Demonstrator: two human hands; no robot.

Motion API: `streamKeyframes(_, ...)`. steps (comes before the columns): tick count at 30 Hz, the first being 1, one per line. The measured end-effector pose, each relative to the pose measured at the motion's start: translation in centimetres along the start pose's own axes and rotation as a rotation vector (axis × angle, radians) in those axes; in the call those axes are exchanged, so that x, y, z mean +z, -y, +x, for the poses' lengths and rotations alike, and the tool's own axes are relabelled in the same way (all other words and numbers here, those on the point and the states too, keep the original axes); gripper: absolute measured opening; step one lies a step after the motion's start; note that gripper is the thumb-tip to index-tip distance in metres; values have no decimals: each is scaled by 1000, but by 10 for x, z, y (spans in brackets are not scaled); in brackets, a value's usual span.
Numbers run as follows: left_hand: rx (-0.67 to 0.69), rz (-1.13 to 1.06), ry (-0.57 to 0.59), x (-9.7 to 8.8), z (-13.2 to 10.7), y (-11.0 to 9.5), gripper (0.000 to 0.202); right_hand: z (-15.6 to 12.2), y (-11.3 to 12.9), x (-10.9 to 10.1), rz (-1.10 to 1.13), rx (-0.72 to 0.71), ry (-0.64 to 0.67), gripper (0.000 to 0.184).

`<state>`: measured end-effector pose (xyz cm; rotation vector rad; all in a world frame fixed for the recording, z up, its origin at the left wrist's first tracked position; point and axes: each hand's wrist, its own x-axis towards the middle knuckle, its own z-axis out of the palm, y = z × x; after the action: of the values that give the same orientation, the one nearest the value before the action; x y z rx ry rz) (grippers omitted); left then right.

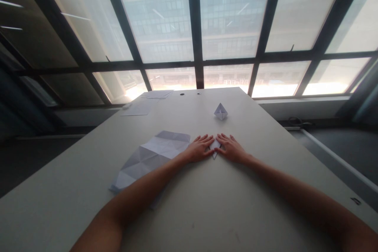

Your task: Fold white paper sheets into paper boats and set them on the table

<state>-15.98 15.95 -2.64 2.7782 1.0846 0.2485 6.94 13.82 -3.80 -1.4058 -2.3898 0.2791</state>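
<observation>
Both palms face down over a small folded piece of white paper (215, 147), its lower tip pointing toward me. My left hand (200, 148) covers the paper's left side, its fingers stretched out flat. On the other side, my right hand (230, 148) lies flat with fingers extended, its thumb near the left thumb. Much of the folded paper is hidden beneath the hands. Just beyond them stands a folded paper boat (221, 112). A large creased sheet of paper (153, 154) lies left of my left hand, partly under my left forearm.
The white table (265, 189) runs away from me toward large framed windows (165, 15). Flat white sheets (137, 107) lie at its far left. Two dark round spots, one a hole (182, 94), show near the far edge. A small dark mark (356, 201) sits at the right edge.
</observation>
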Motion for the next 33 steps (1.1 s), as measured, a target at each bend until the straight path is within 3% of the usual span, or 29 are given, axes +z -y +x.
streamKeyframes(4, -9, 6, 17, -1, 1, 0, 65, 3, -2, 1, 16, 91, -81, 57)
streamKeyframes(11, -22, 0, 28, -5, 0, -2, 63, 6, -10, -5, -23, 117, -251, 35)
streamKeyframes(20, -8, -1, 46, -8, -1, -3, 54, 8, -17, -7, -20, 208, -292, 13)
streamKeyframes(25, -9, -10, 40, -8, -1, -3, 51, 5, -16, -6, -58, 265, -278, 21)
streamKeyframes(33, 39, -21, -90, -10, -3, -6, 51, 3, -13, -7, -73, 253, -289, 24)
